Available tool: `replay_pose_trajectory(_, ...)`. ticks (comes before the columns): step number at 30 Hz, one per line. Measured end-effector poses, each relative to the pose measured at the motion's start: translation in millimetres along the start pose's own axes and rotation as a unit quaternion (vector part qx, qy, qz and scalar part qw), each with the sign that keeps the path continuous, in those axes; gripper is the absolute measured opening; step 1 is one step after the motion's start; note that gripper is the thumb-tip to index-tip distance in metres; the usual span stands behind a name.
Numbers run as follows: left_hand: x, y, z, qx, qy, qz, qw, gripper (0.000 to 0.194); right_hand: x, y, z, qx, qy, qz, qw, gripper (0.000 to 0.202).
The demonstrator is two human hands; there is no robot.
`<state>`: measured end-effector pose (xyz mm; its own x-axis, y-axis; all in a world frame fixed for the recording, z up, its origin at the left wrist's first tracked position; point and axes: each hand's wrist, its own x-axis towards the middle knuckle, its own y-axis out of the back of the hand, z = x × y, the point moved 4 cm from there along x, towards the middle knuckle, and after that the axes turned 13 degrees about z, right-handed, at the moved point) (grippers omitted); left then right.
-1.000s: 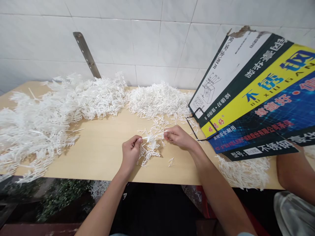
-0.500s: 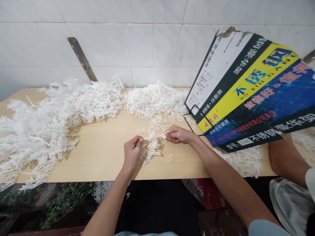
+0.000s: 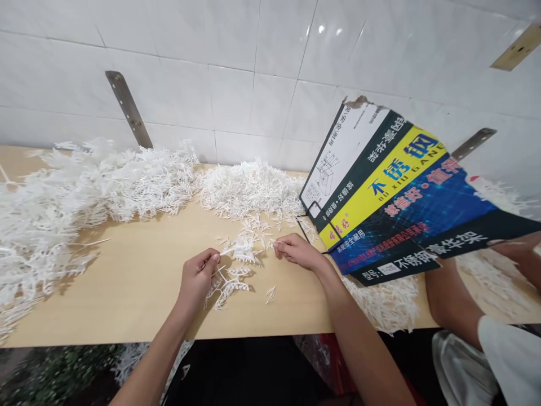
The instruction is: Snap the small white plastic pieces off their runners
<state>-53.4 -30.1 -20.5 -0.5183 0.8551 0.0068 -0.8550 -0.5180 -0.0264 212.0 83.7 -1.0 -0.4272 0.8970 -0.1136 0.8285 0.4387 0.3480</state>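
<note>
My left hand [image 3: 198,276] pinches the stem of a white branched plastic sprig [image 3: 244,250], whose comb-like prongs point towards my other hand. Below it, more white branched pieces [image 3: 230,286] hang or lie by the fingers; I cannot tell whether they join the held stem. My right hand [image 3: 298,251] is a short way to the right, thumb and forefinger closed on what looks like a small white plastic stick. A few loose white sticks [image 3: 271,294] lie on the tabletop between and below my hands.
On the table [image 3: 139,282], a large heap of white sprigs [image 3: 84,186] lies left and a pile of small sticks [image 3: 253,189] at the back. A printed cardboard panel [image 3: 380,197] stands tilted at right. Behind it, another person's arm [image 3: 450,296] rests near more white pieces [image 3: 384,301].
My hands have moved apart, and my right fingers have come away from the sprig, which stays in my left hand. The view has shifted, showing more on the right.
</note>
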Motion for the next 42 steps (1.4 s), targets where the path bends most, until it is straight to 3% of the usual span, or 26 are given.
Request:
replay_pose_trajectory(3, -3, -2.5, 3, 0.015, 0.011, -0.028, 0.999, 0.032, -1, -5, -9, -0.056, 0.047, 0.036, 0.997, 0.043)
replay_pose_trajectory(8, -8, -1.1, 12, 0.056, -0.077, -0.046, 0.994, 0.027, 1, -4, -12, -0.067, 0.116, 0.083, 0.988, 0.039)
replay_pose_trajectory(11, -8, -0.2, 13, 0.056, -0.089, -0.035, 0.994, 0.024, 4, -7, -9, -0.048, 0.113, 0.082, 0.989, 0.038)
replay_pose_trajectory(19, -7, -2.0, 6, -0.024, -0.004, -0.036, 0.999, 0.029, 5, -14, -5, 0.038, 0.075, 0.111, 0.990, 0.037)
replay_pose_trajectory(24, -7, -3.1, 7, -0.090, 0.041, -0.039, 0.994, 0.032, 4, -16, -8, -0.001, 0.092, 0.126, 0.988, 0.032)
replay_pose_trajectory(26, -8, -4.9, 9, -0.120, 0.066, -0.056, 0.989, 0.034, 4, -13, -11, -0.097, 0.112, 0.185, 0.972, 0.036)
replay_pose_trajectory(28, -9, -6.9, 12, -0.153, 0.099, -0.079, 0.980, 0.034, 0, -9, -16, -0.200, 0.133, 0.279, 0.930, 0.041)
replay_pose_trajectory(30, -12, -9.3, 12, -0.187, 0.134, -0.109, 0.967, 0.033, -6, -9, -26, -0.239, 0.172, 0.349, 0.890, 0.037)
replay_pose_trajectory(31, -13, -10.6, 12, -0.200, 0.149, -0.124, 0.960, 0.032, -9, -12, -32, -0.225, 0.203, 0.352, 0.886, 0.034)
replay_pose_trajectory(32, -15, -11.7, 11, -0.208, 0.162, -0.140, 0.954, 0.032, -11, -17, -38, -0.194, 0.236, 0.325, 0.895, 0.033)
replay_pose_trajectory(34, -16, -13.7, 9, -0.208, 0.172, -0.165, 0.949, 0.033, -13, -33, -45, -0.098, 0.273, 0.193, 0.937, 0.037)
replay_pose_trajectory(37, -17, -15.6, 7, -0.190, 0.165, -0.180, 0.951, 0.034, -14, -57, -44, 0.051, 0.217, -0.011, 0.975, 0.048)
replay_pose_trajectory(39, -17, -17.2, 7, -0.173, 0.159, -0.188, 0.954, 0.035, -13, -66, -37, 0.106, 0.157, -0.059, 0.980, 0.050)
replay_pose_trajectory(42, -16, -18.7, 8, -0.147, 0.154, -0.189, 0.958, 0.037, -7, -69, -23, 0.112, 0.091, -0.041, 0.989, 0.039)
